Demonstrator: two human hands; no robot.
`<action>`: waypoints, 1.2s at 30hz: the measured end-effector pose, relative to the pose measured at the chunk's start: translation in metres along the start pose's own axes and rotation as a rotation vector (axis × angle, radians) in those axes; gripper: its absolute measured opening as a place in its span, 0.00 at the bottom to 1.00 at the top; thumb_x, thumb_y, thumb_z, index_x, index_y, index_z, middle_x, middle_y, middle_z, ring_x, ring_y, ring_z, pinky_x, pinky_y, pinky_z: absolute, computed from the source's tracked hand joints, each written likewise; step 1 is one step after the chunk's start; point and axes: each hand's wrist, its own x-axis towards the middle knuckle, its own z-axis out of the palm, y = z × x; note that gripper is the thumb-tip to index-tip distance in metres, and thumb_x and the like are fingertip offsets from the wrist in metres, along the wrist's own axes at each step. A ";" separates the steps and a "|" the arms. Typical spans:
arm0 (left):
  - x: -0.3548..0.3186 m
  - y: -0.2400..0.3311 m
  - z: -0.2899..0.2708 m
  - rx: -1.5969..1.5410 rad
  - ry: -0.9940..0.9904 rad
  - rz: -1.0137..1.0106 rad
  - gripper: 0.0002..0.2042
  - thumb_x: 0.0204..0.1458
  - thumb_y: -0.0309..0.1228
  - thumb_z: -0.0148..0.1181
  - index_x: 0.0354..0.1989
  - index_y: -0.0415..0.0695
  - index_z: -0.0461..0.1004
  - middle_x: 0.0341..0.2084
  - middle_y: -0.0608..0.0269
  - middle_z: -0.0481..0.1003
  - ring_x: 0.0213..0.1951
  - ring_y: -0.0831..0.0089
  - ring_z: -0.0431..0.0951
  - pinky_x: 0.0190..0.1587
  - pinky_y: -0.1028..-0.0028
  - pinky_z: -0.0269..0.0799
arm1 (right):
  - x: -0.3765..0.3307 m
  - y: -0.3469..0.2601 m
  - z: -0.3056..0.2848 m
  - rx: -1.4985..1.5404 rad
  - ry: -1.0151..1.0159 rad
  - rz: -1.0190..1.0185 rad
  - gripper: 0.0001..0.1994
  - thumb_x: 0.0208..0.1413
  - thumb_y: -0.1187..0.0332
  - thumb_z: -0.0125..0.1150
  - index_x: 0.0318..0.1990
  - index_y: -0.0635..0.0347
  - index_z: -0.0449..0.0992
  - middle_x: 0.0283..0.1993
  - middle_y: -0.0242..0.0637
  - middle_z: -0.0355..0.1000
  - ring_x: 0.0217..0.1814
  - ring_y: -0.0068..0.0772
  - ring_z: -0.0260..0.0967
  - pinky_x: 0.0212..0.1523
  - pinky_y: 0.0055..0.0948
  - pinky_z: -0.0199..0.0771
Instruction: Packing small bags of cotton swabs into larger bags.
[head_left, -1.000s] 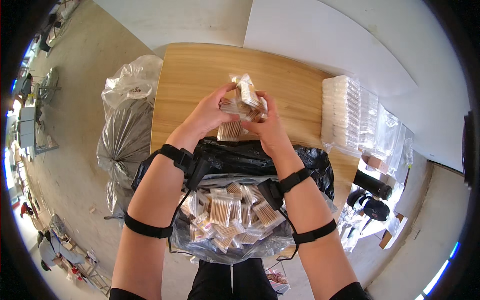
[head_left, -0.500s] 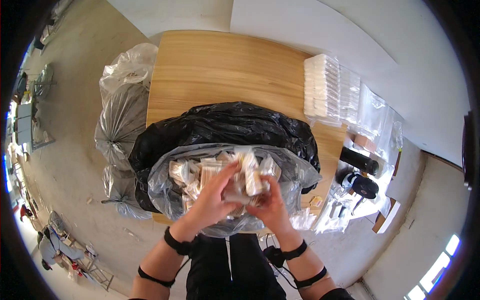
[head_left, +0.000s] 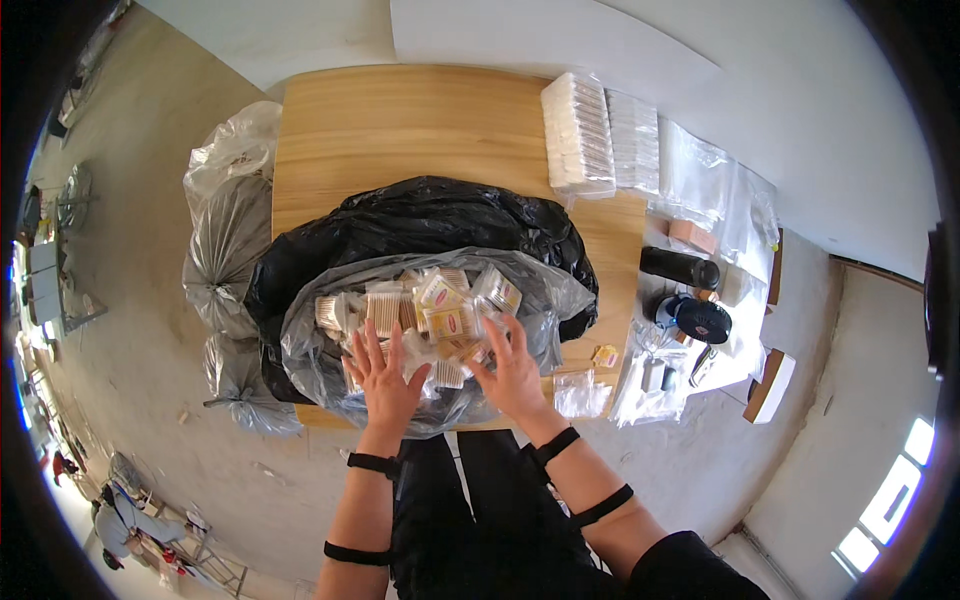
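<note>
Your left hand and right hand are now lying spread and open, gripping nothing, on the small packets in the clear bag at the table edge, the bundle you were holding up being dropped back in.

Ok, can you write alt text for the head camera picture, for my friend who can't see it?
A person's left hand and right hand rest, fingers spread, on small packs of cotton swabs heaped in a clear plastic bag, which sits in a black bag on a wooden table. Stacked white packs lie at the table's far right.
</note>
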 end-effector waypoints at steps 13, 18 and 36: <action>0.004 -0.045 0.069 -0.049 0.022 0.075 0.40 0.41 0.52 0.62 0.64 0.61 0.52 0.66 0.51 0.41 0.65 0.43 0.40 0.57 0.34 0.38 | -0.017 0.113 0.054 -0.377 0.007 0.030 0.28 0.50 0.65 0.56 0.58 0.60 0.58 0.61 0.51 0.55 0.63 0.58 0.51 0.61 0.47 0.55; 0.009 -0.053 0.090 -0.062 0.152 0.168 0.39 0.42 0.59 0.56 0.64 0.63 0.51 0.66 0.49 0.41 0.64 0.39 0.42 0.57 0.34 0.39 | -0.027 0.138 0.073 -0.554 0.018 -0.076 0.28 0.50 0.64 0.56 0.58 0.63 0.58 0.64 0.51 0.48 0.66 0.59 0.46 0.62 0.47 0.54; 0.001 -0.059 0.113 -0.020 0.355 0.252 0.37 0.47 0.59 0.49 0.64 0.55 0.52 0.66 0.50 0.42 0.65 0.45 0.42 0.63 0.48 0.36 | -0.029 0.183 0.109 -0.725 0.300 -0.377 0.24 0.51 0.64 0.54 0.52 0.66 0.58 0.58 0.58 0.53 0.62 0.65 0.48 0.60 0.51 0.55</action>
